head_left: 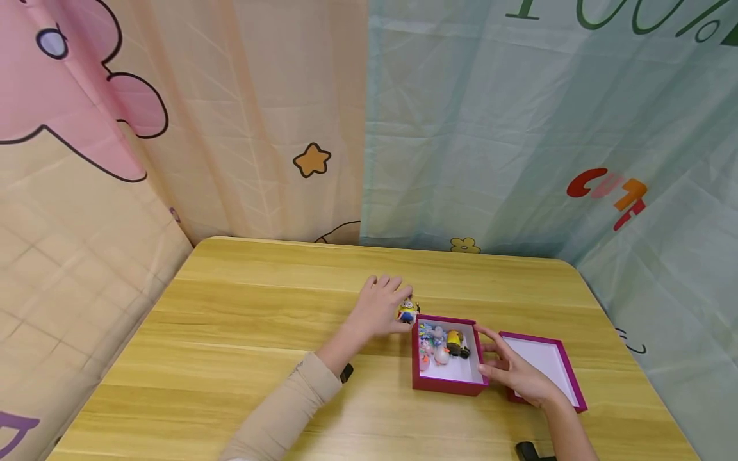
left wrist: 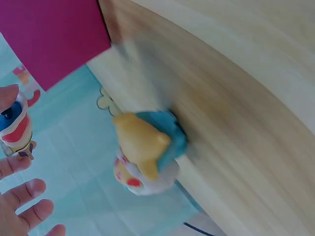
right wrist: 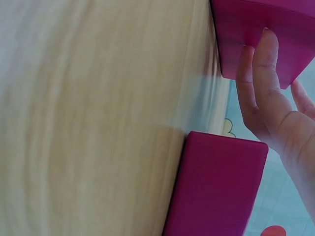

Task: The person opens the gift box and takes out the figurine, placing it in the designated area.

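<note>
In the head view my left hand (head_left: 377, 307) is just left of an uncovered magenta box (head_left: 446, 385). It pinches a small yellow minion figurine (head_left: 407, 312) with blue and red on it; in the left wrist view the figurine (left wrist: 17, 128) sits between thumb and index finger, the other fingers spread. A toy figure (left wrist: 145, 147) with yellow, teal and white parts stands on the table in that view; the head view does not show it. My right hand (head_left: 521, 374) rests its extended fingers against the box's right wall; in the right wrist view two fingers (right wrist: 266, 69) touch it.
Inside the box are a yellow-and-black figurine (head_left: 455, 342), a white round figure (head_left: 441, 355) and several small colourful toys. A magenta lid (head_left: 548, 362) lies inner side up to the right. A black object (head_left: 527, 450) is at the table's (head_left: 259, 307) front edge. Printed curtains hang behind.
</note>
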Available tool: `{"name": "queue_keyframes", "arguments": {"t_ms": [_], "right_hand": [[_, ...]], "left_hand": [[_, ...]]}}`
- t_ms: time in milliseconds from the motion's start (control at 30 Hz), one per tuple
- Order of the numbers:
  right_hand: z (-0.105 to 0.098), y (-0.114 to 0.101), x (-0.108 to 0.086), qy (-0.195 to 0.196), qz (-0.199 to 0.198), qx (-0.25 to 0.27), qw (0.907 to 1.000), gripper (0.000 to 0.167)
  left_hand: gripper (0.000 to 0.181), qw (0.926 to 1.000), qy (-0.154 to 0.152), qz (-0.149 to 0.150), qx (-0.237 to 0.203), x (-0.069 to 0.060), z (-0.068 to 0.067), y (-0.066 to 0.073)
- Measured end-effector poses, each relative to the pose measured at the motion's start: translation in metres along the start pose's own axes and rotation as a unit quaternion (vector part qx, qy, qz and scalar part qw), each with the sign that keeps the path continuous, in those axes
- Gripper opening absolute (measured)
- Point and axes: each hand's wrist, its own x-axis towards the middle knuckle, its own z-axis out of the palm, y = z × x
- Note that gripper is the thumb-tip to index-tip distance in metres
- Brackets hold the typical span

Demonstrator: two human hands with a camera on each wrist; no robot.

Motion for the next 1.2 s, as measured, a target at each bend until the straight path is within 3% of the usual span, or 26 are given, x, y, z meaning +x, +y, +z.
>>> {"name": "queue_keyframes", "arguments": {"t_ms": [267,567,800,1200], "right_hand": [[0.000,0.002,0.002,0.011,0.015,-0.006,0.9998,0.073],[0.001,0.004,0.002,0.016,0.020,-0.003,0.9997,0.073],[0.001,0.004,0.003,0.019,0.022,-0.002,0.9996,0.074],[0.000,-0.001,0.004,0.010,0.019,-0.003,0.9998,0.074]], "left_hand": [[0.054,0.9993,0.020,-0.029,-0.013,-0.015,0.003,-0.029],[0.061,0.9982,0.005,-0.060,0.004,-0.032,0.006,-0.058],[0.056,0.9980,0.009,-0.052,0.036,-0.042,0.012,-0.074],[0.053,0.9948,-0.060,-0.052,0.063,-0.053,0.023,-0.084]]}}
